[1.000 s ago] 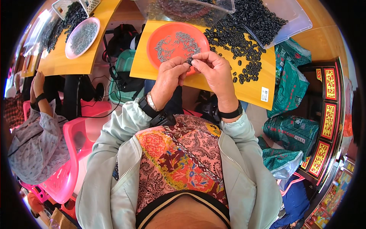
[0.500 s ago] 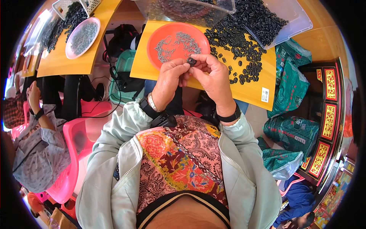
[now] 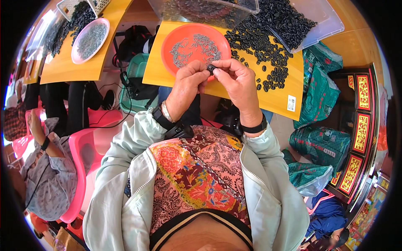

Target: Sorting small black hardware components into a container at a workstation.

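Between my fingertips is one small black oval plastic piece (image 3: 211,67), held over the near rim of a red plate (image 3: 168,42). My left hand (image 3: 187,85) pinches it from the left, and my right hand (image 3: 238,87) grips it from the right with thumb and forefinger. Small grey metal pins (image 3: 204,43) lie scattered in the plate. To the right of my hands, many like black pieces (image 3: 257,48) are spread over the yellow table (image 3: 274,100). Whether a pin is also between my fingers cannot be seen.
A clear tub (image 3: 328,27) spills black pieces at the back right, and another clear bin (image 3: 201,14) stands behind the plate. Green bags (image 3: 320,144) line the right side. Leftward, a person (image 3: 50,180) sits on a pink chair (image 3: 79,167) by another table with a pink plate (image 3: 78,53).
My right hand has shifted slightly, its thumb now higher against the black piece, which has turned and shows less of its face. The person on the left has moved their arm.
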Motion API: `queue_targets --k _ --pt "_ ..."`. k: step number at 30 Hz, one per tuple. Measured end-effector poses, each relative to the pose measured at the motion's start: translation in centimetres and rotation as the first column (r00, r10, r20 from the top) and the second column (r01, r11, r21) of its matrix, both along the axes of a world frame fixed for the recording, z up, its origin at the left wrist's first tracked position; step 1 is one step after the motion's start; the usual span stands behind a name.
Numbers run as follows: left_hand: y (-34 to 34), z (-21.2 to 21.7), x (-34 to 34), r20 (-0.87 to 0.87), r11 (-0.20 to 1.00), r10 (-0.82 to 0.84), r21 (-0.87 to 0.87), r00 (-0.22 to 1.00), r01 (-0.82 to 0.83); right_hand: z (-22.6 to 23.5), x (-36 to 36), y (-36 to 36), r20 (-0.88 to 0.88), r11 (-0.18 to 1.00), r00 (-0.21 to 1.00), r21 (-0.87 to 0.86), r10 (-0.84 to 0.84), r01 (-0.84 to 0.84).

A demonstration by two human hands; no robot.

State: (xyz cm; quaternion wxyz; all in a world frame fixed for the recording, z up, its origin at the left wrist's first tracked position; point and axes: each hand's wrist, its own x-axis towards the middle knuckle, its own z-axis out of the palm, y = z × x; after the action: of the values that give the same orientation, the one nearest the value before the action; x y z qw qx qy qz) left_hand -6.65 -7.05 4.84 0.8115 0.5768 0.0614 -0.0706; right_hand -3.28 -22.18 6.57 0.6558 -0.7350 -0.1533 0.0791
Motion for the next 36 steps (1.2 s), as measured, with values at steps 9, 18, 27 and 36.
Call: queue_targets --k 9,18,27,36 --pt "0.0 -0.2 -0.1 0.023 0.998 0.033 0.057 0.999 -0.034 0.2 0.0 0.1 0.028 0.997 0.997 0.028 -0.073 0.072" --pt "0.0 -0.2 -0.2 0.020 0.999 0.044 0.030 0.999 -0.045 -0.3 0.0 0.2 0.005 0.998 0.999 0.033 -0.049 0.049" --pt "-0.1 -0.4 -0.2 0.021 0.998 0.048 0.048 0.999 -0.049 -0.4 -0.1 0.2 0.028 0.999 0.999 -0.005 -0.038 0.038" --pt "-0.3 -0.4 -0.4 0.049 0.996 0.087 0.019 0.995 -0.088 -1.1 -0.2 0.2 -0.037 0.996 0.998 0.071 -0.047 0.050"
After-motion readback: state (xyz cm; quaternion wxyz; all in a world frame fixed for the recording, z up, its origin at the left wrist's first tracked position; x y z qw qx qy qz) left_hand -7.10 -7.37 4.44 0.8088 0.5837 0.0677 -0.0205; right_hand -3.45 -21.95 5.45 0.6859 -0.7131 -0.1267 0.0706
